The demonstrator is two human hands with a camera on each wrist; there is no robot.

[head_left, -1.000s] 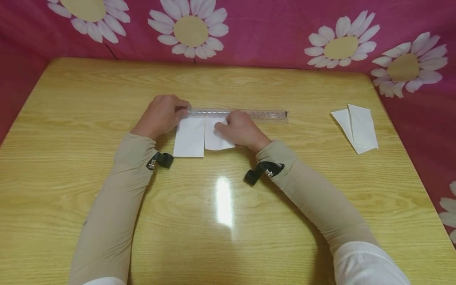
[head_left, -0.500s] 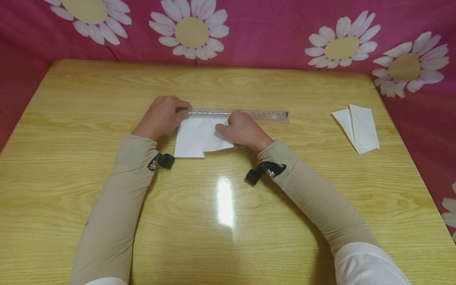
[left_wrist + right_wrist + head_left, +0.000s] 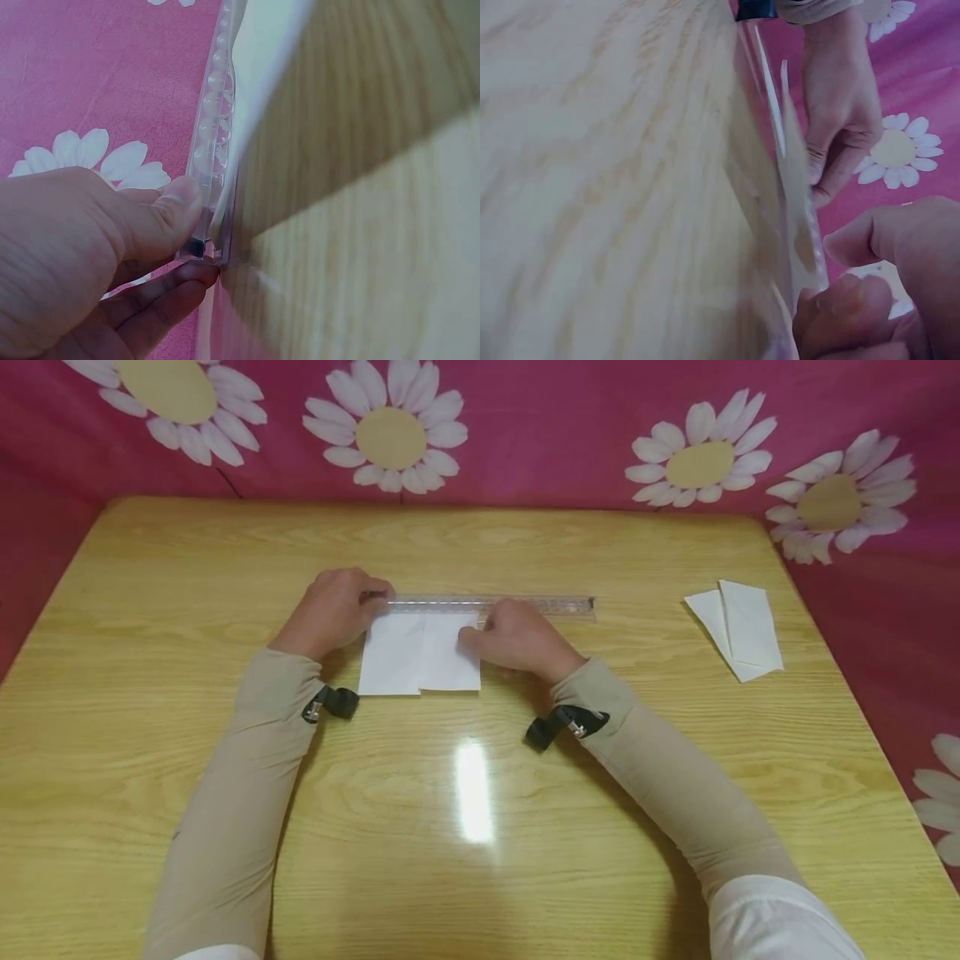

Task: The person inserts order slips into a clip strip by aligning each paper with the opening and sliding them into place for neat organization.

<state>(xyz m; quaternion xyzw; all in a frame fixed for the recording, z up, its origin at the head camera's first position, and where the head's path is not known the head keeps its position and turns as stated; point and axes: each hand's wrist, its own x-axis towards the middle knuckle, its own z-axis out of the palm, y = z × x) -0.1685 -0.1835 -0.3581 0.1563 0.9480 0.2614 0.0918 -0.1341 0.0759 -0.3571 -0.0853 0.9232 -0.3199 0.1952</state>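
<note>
In the head view, white paper lies against the near side of a clear ruler-like plastic strip. A vertical line divides the paper, and the lower edges of its two parts are slightly offset. My left hand pinches the strip's left end. The left wrist view shows the thumb on the strip, which has a row of round bumps, with fingers beneath. My right hand is at the paper's right part. In the right wrist view its thumb stands apart from the bent fingers, which are close to the paper's edge.
Two overlapping white paper pieces lie at the right of the wooden table. A pink cloth with daisies hangs behind the table's far edge. Each wrist wears a black camera mount.
The paper's right part, lifted and bent at its lower edge before, now lies flatter and squarer. My right thumb has drawn slightly right over it. The left hand keeps its hold on the strip.
</note>
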